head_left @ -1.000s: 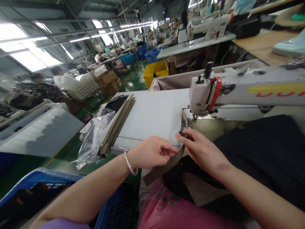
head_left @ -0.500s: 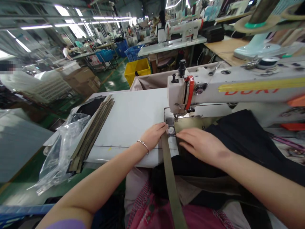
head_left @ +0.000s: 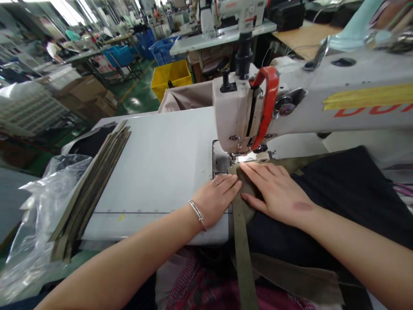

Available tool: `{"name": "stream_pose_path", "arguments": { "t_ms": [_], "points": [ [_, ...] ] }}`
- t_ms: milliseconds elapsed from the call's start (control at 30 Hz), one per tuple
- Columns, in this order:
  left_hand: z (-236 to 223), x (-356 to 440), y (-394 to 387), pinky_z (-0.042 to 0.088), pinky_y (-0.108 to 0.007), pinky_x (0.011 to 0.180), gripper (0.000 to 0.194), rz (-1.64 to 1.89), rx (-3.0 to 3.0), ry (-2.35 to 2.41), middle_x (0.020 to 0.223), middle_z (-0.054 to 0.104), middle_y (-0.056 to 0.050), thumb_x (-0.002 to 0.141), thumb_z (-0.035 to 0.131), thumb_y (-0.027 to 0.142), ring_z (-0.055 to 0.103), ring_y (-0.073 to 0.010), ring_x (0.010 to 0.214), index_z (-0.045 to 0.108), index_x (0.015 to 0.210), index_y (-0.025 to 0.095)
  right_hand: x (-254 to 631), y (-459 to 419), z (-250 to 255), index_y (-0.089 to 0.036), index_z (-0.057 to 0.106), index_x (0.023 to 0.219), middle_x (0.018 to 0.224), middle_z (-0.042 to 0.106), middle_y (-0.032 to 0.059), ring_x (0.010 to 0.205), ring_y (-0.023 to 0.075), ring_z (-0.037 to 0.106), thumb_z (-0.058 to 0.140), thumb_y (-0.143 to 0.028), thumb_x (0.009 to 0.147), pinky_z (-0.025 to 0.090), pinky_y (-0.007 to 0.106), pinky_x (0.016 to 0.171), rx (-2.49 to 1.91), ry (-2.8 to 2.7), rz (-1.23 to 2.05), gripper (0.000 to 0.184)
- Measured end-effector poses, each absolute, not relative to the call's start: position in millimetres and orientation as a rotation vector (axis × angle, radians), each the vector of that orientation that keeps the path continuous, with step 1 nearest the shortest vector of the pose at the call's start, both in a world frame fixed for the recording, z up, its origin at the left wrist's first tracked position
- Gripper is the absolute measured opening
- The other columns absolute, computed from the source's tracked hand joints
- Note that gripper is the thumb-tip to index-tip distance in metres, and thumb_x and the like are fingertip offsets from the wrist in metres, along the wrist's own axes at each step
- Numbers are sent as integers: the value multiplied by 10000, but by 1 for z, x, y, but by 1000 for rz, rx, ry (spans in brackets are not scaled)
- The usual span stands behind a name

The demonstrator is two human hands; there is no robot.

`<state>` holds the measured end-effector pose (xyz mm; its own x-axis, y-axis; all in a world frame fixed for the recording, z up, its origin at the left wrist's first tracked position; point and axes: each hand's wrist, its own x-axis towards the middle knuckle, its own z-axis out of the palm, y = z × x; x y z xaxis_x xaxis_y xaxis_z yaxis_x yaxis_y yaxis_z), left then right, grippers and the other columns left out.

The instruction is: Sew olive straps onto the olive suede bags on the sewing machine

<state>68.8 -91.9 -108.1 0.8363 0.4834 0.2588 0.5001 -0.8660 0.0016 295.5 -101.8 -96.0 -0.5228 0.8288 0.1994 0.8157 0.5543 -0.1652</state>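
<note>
A long olive fabric strip [head_left: 241,241] runs from my lap up to the presser foot of the white sewing machine [head_left: 230,107]. The fingers of my left hand [head_left: 217,200] are closed together on the strip's upper end, just in front of the needle area. Flat on the olive and dark fabric piece [head_left: 351,181] lies my right hand [head_left: 274,187], its fingers stretched out and thumb apart. Its fingertips rest beside the strip, close to the foot. The strip's top edge is partly covered by the fingers. Dark cloth spreads under my right forearm and down over my lap.
A pile of olive strips [head_left: 93,189] lies at the left of the white table [head_left: 161,159], beside a clear plastic bag [head_left: 48,215]. Behind the table are a beige cloth-lined bin [head_left: 190,97] and a yellow crate [head_left: 171,77]. Other machines and people are farther back.
The strip's upper end has come up to the presser foot and against the fabric piece. My left hand moved right with it; my right hand now lies flatter, nearer the foot. The view moved closer.
</note>
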Motion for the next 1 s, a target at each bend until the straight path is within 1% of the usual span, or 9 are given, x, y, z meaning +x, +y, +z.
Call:
{"name": "stream_pose_path", "arguments": {
  "t_ms": [167,367,533,700,1000],
  "points": [
    [-103,72,-92,485,-428,1032,375,-391,-2924,-938,1332,515,-163,958,436,178,482,-263,1228,492,1319,90,292,-98,-96,-187,380,1438,1388,485,128,1191,321,438,460,-485,917,364,489,953,-1421,-2549,45,605],
    [-100,74,-92,503,-438,1004,366,-401,-2925,-961,1318,519,-175,960,430,186,496,-271,1194,509,1303,88,292,-97,-97,-157,336,1464,1370,493,145,1124,332,454,487,-533,885,379,483,901,-1443,-2536,-16,706],
    [-99,74,-89,511,-427,995,358,-418,-2912,-999,1312,521,-162,964,419,178,489,-262,1197,510,1302,101,291,-92,-98,-158,387,1435,1341,504,161,1092,352,460,460,-545,891,382,500,880,-1443,-2553,-30,672],
    [-101,73,-85,499,-416,1010,378,-422,-2903,-1010,1318,504,-153,952,458,172,470,-264,1210,487,1323,104,290,-92,-99,-159,375,1438,1339,502,155,1102,346,454,471,-541,884,370,492,900,-1465,-2549,-14,680],
    [-104,73,-82,492,-412,1022,366,-434,-2911,-1030,1323,497,-127,955,458,179,473,-251,1216,476,1318,137,290,-91,-98,-158,351,1453,1313,515,157,1083,344,460,468,-550,881,367,482,890,-1464,-2546,-26,703]
  ]
}}
